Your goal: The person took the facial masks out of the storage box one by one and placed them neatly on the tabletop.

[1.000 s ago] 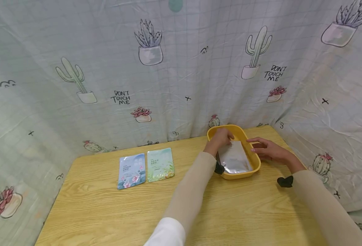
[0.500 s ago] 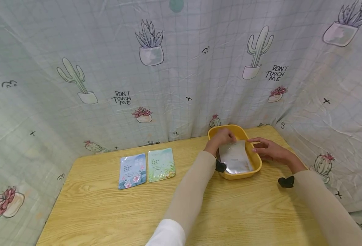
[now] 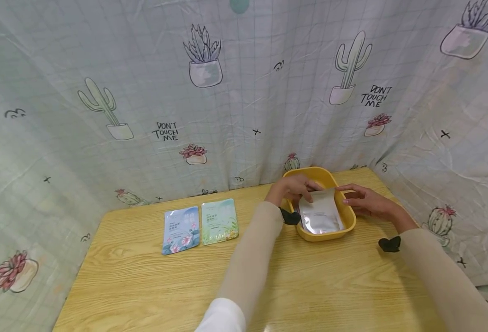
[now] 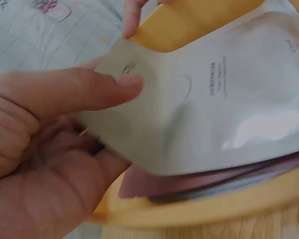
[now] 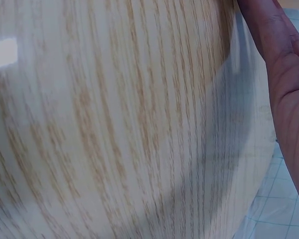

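My left hand (image 3: 294, 188) reaches over the yellow plastic basket (image 3: 324, 237) at the table's right back. Its thumb and fingers pinch the top end of a silver sheet mask packet (image 3: 320, 214), which bends at the grip in the left wrist view. Beneath that packet, a dull pink packet (image 4: 144, 181) and a darker edge show in the basket. My right hand (image 3: 368, 204) is at the basket's right side, fingers fairly straight, fingertips by the rim. In the right wrist view only part of this hand appears, its fingertips out of frame.
Left of the basket, a blue flowered sheet mask packet (image 3: 180, 230) and a green one (image 3: 220, 221) lie flat side by side on the wooden table (image 3: 144, 286). A cactus-print curtain (image 3: 235, 106) hangs close behind the table and at both sides.
My left hand has turned and drawn back slightly, its thumb now over the packet's top end, which is raised and bent. My right hand has stayed at the basket's side.
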A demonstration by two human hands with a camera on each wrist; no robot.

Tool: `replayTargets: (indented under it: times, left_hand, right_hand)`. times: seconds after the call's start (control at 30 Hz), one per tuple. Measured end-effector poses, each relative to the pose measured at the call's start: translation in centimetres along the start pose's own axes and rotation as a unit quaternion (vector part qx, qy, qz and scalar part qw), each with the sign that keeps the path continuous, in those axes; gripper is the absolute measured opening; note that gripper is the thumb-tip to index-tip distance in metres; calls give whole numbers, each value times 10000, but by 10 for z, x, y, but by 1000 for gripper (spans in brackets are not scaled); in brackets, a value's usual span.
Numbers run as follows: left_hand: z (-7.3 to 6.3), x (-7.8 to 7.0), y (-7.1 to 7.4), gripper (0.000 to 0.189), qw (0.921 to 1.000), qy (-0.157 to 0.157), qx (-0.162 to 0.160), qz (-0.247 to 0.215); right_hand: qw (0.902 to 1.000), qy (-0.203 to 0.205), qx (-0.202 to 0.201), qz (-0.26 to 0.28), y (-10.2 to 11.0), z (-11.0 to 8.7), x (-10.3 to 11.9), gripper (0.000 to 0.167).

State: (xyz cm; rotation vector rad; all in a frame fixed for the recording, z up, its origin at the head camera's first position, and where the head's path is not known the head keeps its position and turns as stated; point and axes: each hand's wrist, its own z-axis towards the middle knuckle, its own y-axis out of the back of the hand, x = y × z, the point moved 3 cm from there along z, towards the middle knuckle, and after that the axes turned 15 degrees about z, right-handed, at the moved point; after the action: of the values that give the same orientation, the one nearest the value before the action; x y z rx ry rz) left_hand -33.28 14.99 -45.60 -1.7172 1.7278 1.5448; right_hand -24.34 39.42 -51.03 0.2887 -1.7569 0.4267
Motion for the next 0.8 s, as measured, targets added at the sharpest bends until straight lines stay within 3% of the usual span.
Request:
replayTargets:
  times: [0.13,0.23,0.33,0.5,0.63,0.73,0.8]
  left_hand:
    - [-4,6,0,65,9971,-11,649,-406]
    - [-9,8,1,65,9955,-134,732,-583]
    - [-15,10,2,56,9944,-224,569,-858]
    - [-20,15,4,32,9899,-180,-147,-1400]
    - [-21,20,0,19,9834,-25,-1136,-1416]
    - [-24,20,-7,19,9696,297,-2133,-1162]
    - [-27,19,-14,22,9549,490,-2700,-1135]
  right_hand:
    - [10000,52,78,26,1,0,-1,49]
    - [10000,53,69,35,-1,0,0,49]
    - [10000,-2,-35,-8,-2,0,1,50]
    - [9996,-178,-208,-85,-3,0,2,49]
    - [9994,-225,-256,-99,-3,0,2,49]
    - [9994,-211,-264,-85,-3,0,1,47]
    - [9994,-201,-289,-67,-3,0,1,46]
